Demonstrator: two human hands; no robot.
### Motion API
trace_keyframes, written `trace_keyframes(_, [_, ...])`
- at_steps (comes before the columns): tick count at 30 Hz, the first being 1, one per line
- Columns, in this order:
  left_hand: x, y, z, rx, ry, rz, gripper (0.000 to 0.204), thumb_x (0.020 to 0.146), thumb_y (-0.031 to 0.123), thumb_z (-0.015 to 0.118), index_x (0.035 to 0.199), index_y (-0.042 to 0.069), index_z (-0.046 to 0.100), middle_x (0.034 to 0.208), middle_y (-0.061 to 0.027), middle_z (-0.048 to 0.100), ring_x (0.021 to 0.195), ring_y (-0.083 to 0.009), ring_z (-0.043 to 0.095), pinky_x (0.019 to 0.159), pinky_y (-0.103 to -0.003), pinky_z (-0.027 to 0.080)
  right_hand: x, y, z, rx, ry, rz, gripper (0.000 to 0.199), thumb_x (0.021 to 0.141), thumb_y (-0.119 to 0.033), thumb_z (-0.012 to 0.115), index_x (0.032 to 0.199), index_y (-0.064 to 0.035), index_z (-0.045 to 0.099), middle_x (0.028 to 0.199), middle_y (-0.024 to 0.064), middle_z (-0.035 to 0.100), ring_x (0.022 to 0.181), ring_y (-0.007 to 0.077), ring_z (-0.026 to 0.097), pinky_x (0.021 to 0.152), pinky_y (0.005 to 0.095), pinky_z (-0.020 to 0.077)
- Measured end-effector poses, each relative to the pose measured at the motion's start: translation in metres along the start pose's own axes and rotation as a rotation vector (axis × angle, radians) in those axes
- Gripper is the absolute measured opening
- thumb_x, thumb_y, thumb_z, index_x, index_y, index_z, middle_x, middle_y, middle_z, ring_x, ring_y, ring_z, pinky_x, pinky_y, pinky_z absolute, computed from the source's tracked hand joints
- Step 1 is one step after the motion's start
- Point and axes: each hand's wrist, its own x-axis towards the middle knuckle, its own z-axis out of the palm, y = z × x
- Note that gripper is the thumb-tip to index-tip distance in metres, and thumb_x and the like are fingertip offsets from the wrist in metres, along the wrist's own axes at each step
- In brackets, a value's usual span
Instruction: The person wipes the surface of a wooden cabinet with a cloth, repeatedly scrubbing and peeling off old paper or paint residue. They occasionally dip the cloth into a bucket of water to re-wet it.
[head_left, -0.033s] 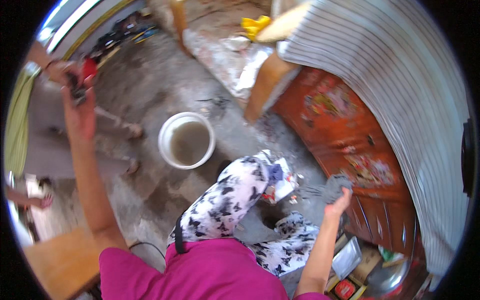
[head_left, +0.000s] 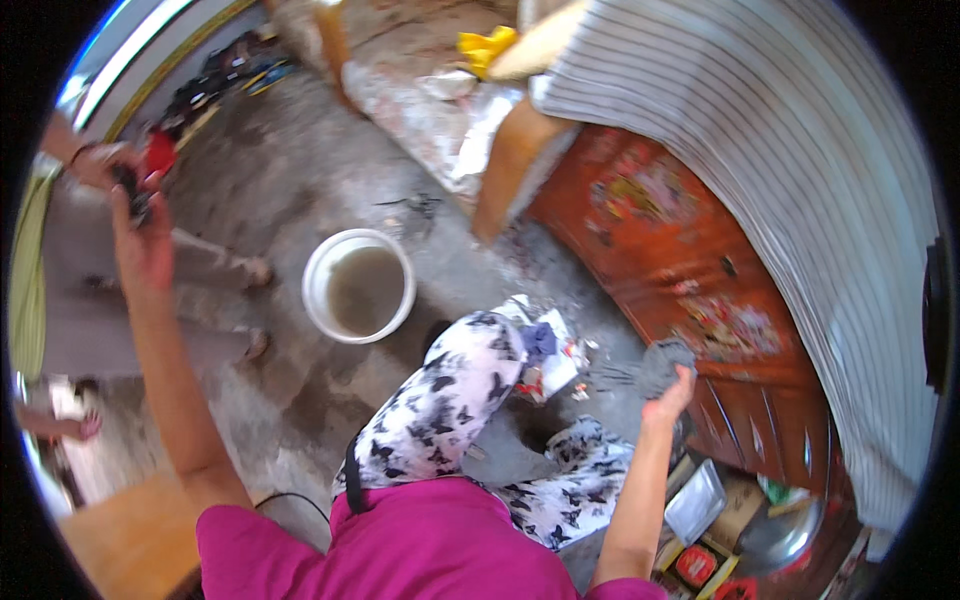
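Note:
My left hand (head_left: 148, 248) reaches out at the far left, its fingers around a dark crumpled thing (head_left: 135, 195) whose kind I cannot make out. Another person's hand (head_left: 105, 165) touches that same thing from above. On the right, my right hand (head_left: 672, 397) grips a bunched grey cloth (head_left: 665, 368) in front of the painted wooden cabinet (head_left: 610, 260). Between my arms, a white bucket (head_left: 312, 285) of murky water stands on the floor.
The other person's legs (head_left: 190, 300) are close on the left, with something red (head_left: 160, 152) by their hand. A striped curtain (head_left: 720, 100) drapes over the cabinet. Boxes and a metal lid (head_left: 785, 530) lie low right; a wooden surface (head_left: 125, 525) is low left. Wet patches mark the concrete floor (head_left: 270, 180).
The whole view has shifted a little, so the bucket and cabinet sit slightly further left. Both hands keep their hold; the left one appears a little lower and further left.

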Motion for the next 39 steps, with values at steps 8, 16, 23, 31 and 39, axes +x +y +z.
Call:
trace_keyframes(8, [-0.055, -0.131, 0.024, -0.061, 0.378, -0.253, 0.028, 0.103, 0.016, 0.054, 0.12, -0.005, 0.058, 0.108, -0.0154, 0.065, 0.096, -0.0257, 0.066, 0.077, -0.032, 0.06, 0.009, 0.016, -0.031, -0.129, 0.18, -0.017, 0.04, 0.08, -0.024, 0.064, 0.116, -0.0066, 0.065, 0.115, 0.0074, 0.066, 0.107, 0.0256, 0.064, 0.095, 0.0413, 0.052])
trace_keyframes(16, [-0.125, -0.336, -0.063, 1.024, 0.29, -0.9, 0.042, 0.082, 0.021, 0.083, 0.112, 0.012, 0.055, 0.103, -0.0071, 0.061, 0.09, -0.0193, 0.063, 0.063, -0.037, 0.063, 0.007, 0.022, -0.035, -0.183, 0.169, 0.073, 0.039, 0.086, -0.025, 0.059, 0.118, -0.0047, 0.066, 0.121, 0.0089, 0.064, 0.111, 0.0281, 0.062, 0.098, 0.0456, 0.0489])
trace_keyframes(23, [-0.146, -0.449, -0.137, 2.036, -0.309, -0.786, 0.08, 0.08, 0.001, 0.07, 0.148, 0.011, 0.028, 0.14, -0.0252, 0.045, 0.107, -0.047, 0.065, 0.087, -0.052, 0.058, 0.004, 0.024, -0.03, -0.242, 0.235, 0.149, 0.041, 0.088, -0.025, 0.058, 0.122, -0.0042, 0.063, 0.124, 0.0096, 0.063, 0.113, 0.0284, 0.06, 0.1, 0.0461, 0.0479])
trace_keyframes(31, [-0.144, -0.412, -0.146, 1.626, -0.232, -0.609, 0.045, 0.082, -0.002, 0.068, 0.121, 0.016, 0.059, 0.12, -0.0137, 0.061, 0.098, -0.0331, 0.069, 0.086, -0.042, 0.058, 0.004, 0.031, -0.016, -0.169, 0.192, 0.183, 0.038, 0.089, -0.028, 0.057, 0.119, -0.0048, 0.064, 0.127, 0.0083, 0.061, 0.118, 0.0274, 0.057, 0.103, 0.046, 0.0454])
trace_keyframes(39, [-0.132, -0.361, -0.081, 0.967, -0.205, -0.739, 0.046, 0.089, -0.017, 0.055, 0.128, 0.009, 0.057, 0.124, -0.0022, 0.058, 0.113, -0.0154, 0.059, 0.097, -0.029, 0.051, 0.009, 0.036, 0.011, -0.01, 0.06, 0.206, 0.043, 0.086, -0.023, 0.061, 0.124, -0.0013, 0.065, 0.126, 0.009, 0.065, 0.116, 0.0267, 0.063, 0.102, 0.0428, 0.0484])
